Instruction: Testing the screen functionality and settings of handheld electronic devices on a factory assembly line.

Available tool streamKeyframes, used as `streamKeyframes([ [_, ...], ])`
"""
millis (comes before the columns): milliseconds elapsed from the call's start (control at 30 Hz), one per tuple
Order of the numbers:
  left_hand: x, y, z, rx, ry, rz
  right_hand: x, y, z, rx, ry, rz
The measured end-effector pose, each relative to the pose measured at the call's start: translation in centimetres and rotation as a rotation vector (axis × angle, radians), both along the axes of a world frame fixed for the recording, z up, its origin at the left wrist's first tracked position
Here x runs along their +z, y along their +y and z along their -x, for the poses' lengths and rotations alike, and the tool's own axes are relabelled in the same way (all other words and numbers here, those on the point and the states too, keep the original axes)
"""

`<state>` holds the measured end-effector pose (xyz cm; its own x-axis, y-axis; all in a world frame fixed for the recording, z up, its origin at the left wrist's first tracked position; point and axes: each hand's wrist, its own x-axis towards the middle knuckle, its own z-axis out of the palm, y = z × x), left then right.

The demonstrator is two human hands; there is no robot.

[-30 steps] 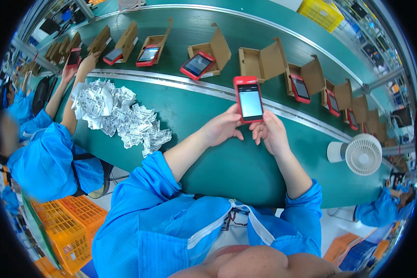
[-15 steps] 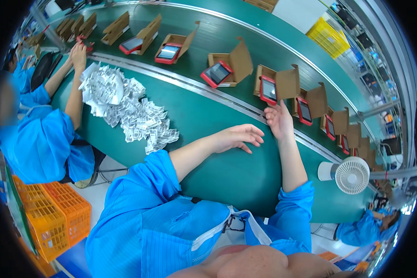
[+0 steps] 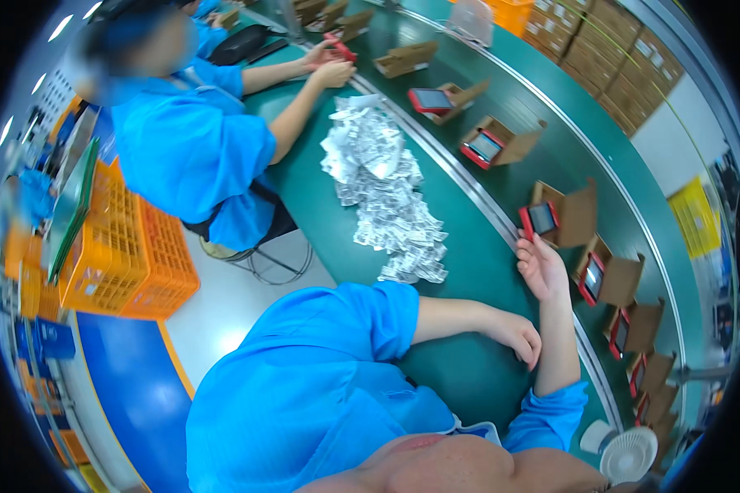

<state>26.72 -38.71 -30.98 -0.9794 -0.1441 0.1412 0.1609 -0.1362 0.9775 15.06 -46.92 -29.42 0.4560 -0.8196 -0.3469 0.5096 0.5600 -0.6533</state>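
My right hand [image 3: 541, 268] is raised palm up at the metal rail, its fingers loosely bent and apart. Its fingertips are at the lower corner of a red handheld device with a dark screen [image 3: 542, 218], touching or almost touching it. The device leans on the front of an open cardboard box [image 3: 578, 215]. My left hand [image 3: 514, 334] hangs over the green table, beside my right forearm. Its fingers droop, loosely bent, and nothing shows in them. Left of my arms lies a pile of small printed clear packets [image 3: 395, 222].
More open boxes with red devices [image 3: 483, 148] line the green belt [image 3: 510, 90] behind the rail [image 3: 469, 185]. A co-worker [image 3: 197, 140] at the left holds a red device. A white fan [image 3: 629, 454] stands at lower right; orange crates [image 3: 131, 246] stand on the floor.
The view has swung left. My right hand has left one boxed device and reached the neighbouring one to its left. My left hand's fingers have dropped and bent more, closer to my right forearm.
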Motion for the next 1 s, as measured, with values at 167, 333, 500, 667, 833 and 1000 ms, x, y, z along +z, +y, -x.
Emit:
streamKeyframes([
  [167, 0.6, 0.2, -0.5, 0.020, -0.013, -0.103, -0.2, 0.0, -0.7, -0.072, 0.023, 0.023],
  [333, 0.6, 0.2, -0.3, 0.035, -0.027, -0.148, 2.9, 1.0, 0.1, -0.046, 0.088, 0.047],
  [500, -0.8, -0.6, 0.2, 0.019, 0.003, -0.459, 6.7, 6.2, 3.0, 0.030, 0.248, 0.163],
  [667, -0.1, -2.0, -1.3, 0.198, -0.117, -0.651, 8.2, 11.2, 4.5, 0.191, 0.433, 0.207],
  [833, 0.0, -2.4, -0.5, 0.280, 0.030, -0.818, 4.8, 14.9, 6.6, 0.134, 0.642, 0.180],
  [1000, 0.1, -1.8, -0.2, 0.310, 0.055, -0.655, 1.6, 15.9, 7.7, 0.012, 0.874, 0.327],
])
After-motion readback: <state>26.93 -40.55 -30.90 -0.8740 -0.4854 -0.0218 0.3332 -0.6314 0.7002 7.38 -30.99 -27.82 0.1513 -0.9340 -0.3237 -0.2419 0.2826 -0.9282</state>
